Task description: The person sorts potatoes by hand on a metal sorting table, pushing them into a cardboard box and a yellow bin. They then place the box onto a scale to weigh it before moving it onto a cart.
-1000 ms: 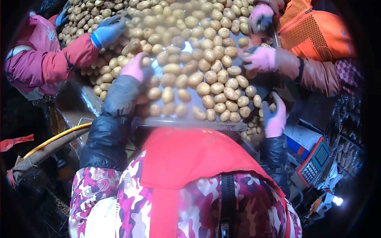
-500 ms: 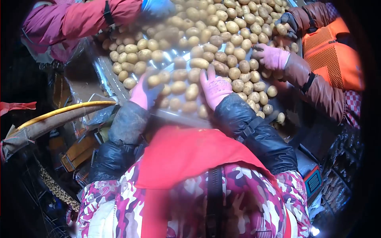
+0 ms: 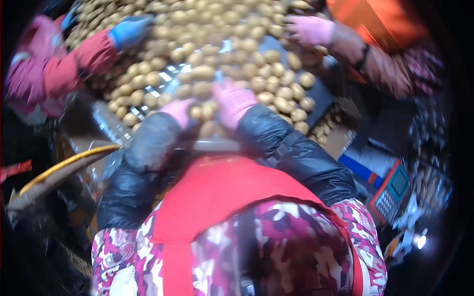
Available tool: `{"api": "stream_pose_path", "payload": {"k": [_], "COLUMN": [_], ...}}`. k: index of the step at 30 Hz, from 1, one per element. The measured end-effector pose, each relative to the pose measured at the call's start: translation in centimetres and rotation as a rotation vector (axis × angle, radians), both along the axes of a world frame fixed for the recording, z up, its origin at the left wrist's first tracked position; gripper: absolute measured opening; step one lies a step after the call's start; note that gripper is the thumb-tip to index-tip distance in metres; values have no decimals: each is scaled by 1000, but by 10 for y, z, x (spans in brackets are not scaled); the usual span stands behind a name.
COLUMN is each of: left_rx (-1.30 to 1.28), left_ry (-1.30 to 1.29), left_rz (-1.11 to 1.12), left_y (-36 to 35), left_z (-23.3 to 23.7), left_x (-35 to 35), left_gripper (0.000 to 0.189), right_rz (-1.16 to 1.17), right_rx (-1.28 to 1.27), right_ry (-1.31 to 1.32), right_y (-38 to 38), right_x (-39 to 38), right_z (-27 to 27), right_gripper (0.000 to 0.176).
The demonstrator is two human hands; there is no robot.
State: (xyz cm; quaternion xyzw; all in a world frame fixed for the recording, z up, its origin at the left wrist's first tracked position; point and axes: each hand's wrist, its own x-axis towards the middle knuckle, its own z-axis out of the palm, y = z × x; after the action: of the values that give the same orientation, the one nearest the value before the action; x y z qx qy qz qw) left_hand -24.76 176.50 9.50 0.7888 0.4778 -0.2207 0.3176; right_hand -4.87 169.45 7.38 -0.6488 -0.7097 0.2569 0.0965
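Note:
Pale brown potatoes (image 3: 284,92) cover a sorting surface, seen through a blurred view. My left hand (image 3: 178,112), in a pink glove, lies at the near end of the surface beside a few potatoes; its fingers are smeared and partly hidden. Just right of it, my right hand (image 3: 233,102), also pink-gloved, reaches over the surface with its fingers stretched forward among the potatoes. Several potatoes sit between my two hands, close to the near edge (image 3: 210,145).
A co-worker's blue-gloved hand (image 3: 131,32) is over the potatoes at upper left. Another person's pink-gloved hand (image 3: 310,29) is at upper right. A keypad device (image 3: 391,191) stands at right, and a yellow-edged curved bar (image 3: 69,160) at left.
The view has shifted, showing more of the right side. My hands are closer together and nearer my body. The blue-gloved hand at left is now more fully in view.

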Motion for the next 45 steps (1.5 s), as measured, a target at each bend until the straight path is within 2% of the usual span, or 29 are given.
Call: {"api": "stream_pose_path", "payload": {"k": [3,4,6,8,9,11,12,13,15,16,18,19,21,23,25,27,29,30,32,33,34,35,36,37,39,40,42,43,45], "left_rx": [-17,-95,-209,-64,17,-326,-449,-573,-769,-660,-568,-527,-556,-678,-485,-182,-167,24,199,445,570,783,858,817,610,509,599,788,814], "left_ry": [-121,-139,-185,-399,-496,-595,-558,-517,-640,-657,-700,-712,-705,-642,-581,-655,-583,-576,-623,-607,-540,-466,-384,-364,-223,-350,-501,-523,-548], "left_rz": [-40,37,197,71,4,172,135,97,63,-68,-192,-216,-193,-129,-122,-131,126,175,482,393,441,324,364,407,316,326,149,-45,-147], "left_y": [10,13,7,4,3,-30,-44,-58,-90,-105,-124,-128,-129,-116,-101,-85,-59,-44,-13,9,41,68,88,101,114,109,75,50,14], "left_z": [-12,-12,10,-3,-9,52,78,93,82,68,35,28,22,15,6,-4,13,8,29,15,-5,-14,-15,-7,5,-1,-25,-38,-15], "left_x": [-15,-19,-12,-18,-21,47,82,115,165,187,220,228,224,201,166,120,78,55,25,0,-17,-32,-32,-28,-9,2,17,18,21], "left_gripper": [58,58,58,54,53,51,55,60,69,72,79,80,82,81,69,62,58,58,55,56,61,69,73,73,70,68,65,62,56], "right_rz": [-109,-127,-226,-345,-419,-549,-614,-703,-814,-910,-1018,-1006,-1085,-986,-878,-860,-761,-659,-406,-303,-280,-240,-199,-158,-72,-32,-56,-68,-82], "right_rx": [201,130,153,97,170,197,209,265,267,150,183,289,323,377,361,307,201,213,329,354,246,185,167,144,159,169,122,100,42], "right_ry": [166,233,191,150,149,99,77,111,-41,-174,-253,-285,-177,-205,-102,126,229,207,143,149,218,227,246,262,256,254,247,247,251], "right_y": [-46,-60,-94,-133,-156,-197,-217,-233,-267,-274,-305,-311,-316,-312,-291,-258,-222,-204,-164,-149,-132,-121,-110,-100,-83,-77,-75,-74,-72], "right_x": [23,36,61,85,95,119,131,143,174,182,218,227,234,231,215,187,161,147,122,114,102,95,89,83,73,72,71,71,72], "right_z": [26,39,49,56,58,56,55,54,41,53,24,24,21,11,3,-6,-6,-2,17,18,35,37,40,43,47,48,45,44,44], "right_gripper": [46,51,55,59,59,73,82,81,80,82,80,78,73,64,67,66,63,59,56,56,54,53,52,52,52,52,50,50,49]}}
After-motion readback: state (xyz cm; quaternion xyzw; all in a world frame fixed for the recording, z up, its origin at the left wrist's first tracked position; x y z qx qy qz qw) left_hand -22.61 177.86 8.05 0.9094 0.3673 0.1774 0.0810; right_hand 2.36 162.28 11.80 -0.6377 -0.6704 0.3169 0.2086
